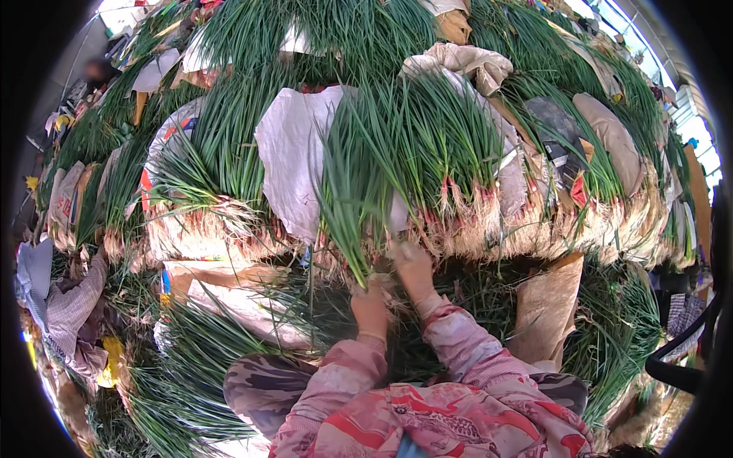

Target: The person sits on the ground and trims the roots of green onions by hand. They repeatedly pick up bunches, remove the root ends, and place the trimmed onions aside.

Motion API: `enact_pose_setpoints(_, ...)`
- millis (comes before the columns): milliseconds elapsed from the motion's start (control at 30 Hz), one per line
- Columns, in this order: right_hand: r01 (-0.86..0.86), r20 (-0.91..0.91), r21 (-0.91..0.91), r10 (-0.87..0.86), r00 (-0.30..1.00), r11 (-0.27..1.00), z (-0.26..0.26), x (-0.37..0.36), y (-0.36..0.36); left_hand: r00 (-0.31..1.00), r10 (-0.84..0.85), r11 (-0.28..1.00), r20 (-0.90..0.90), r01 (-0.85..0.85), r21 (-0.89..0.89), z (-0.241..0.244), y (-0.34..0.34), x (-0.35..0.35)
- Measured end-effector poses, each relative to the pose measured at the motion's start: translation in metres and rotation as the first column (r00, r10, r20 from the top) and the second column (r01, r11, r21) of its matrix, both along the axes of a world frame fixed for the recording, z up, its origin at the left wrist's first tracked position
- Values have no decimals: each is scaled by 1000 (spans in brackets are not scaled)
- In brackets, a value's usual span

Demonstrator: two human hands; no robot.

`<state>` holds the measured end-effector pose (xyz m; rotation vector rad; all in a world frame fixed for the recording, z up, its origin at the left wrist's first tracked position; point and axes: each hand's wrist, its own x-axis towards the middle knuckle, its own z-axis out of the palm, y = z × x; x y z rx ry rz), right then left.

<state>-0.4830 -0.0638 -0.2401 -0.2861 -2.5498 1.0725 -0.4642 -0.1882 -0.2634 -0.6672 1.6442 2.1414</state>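
Observation:
My left hand (369,300) is closed around the root end of a bunch of green onions (349,200), whose long leaves point away from me. Just right of it, my right hand (411,263) is at the roots beside the bunch, slightly blurred; whether it grips any stalks is unclear. Beyond both hands lies a long row of green onions (452,137) with reddish stems and pale, hairy roots (475,229) turned towards me. A white woven sheet (295,160) lies over the leaves left of the bunch.
Left of my arms are brown paper (229,275), a pale sheet (252,315) and more green onions (194,355). Brown sacking (547,303) lies to the right, beside a leafy heap (618,332). At the far left a co-worker in a checked sleeve (77,303) sits near the row.

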Motion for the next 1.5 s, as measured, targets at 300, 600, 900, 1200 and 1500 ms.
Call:
enact_pose_setpoints(300, 6, 134, 153, -27, 991, 988, -70, -21, 101, 992, -89, 953, 92, 58, 296, 25, -7, -9)
enact_pose_setpoints(600, -565, 442, 287, 416, 795, 774, -12, 19, 42, 965, -215, 975, -147, 221, 23, -1, 1, -17)
enact_pose_setpoints(900, -109, 215, -514, 251, 944, 851, -28, -11, 19, 983, -157, 976, 96, 139, 166, -24, 8, -11)
enact_pose_setpoints(1200, -590, 426, -25, 542, 724, 807, -53, 38, 43, 995, -88, 964, 41, 75, 257, 12, 11, 3)
enact_pose_setpoints(1500, -139, 186, 100, 119, 975, 985, 12, -8, 25, 922, -272, 962, -276, 260, -79, -43, 12, 26)
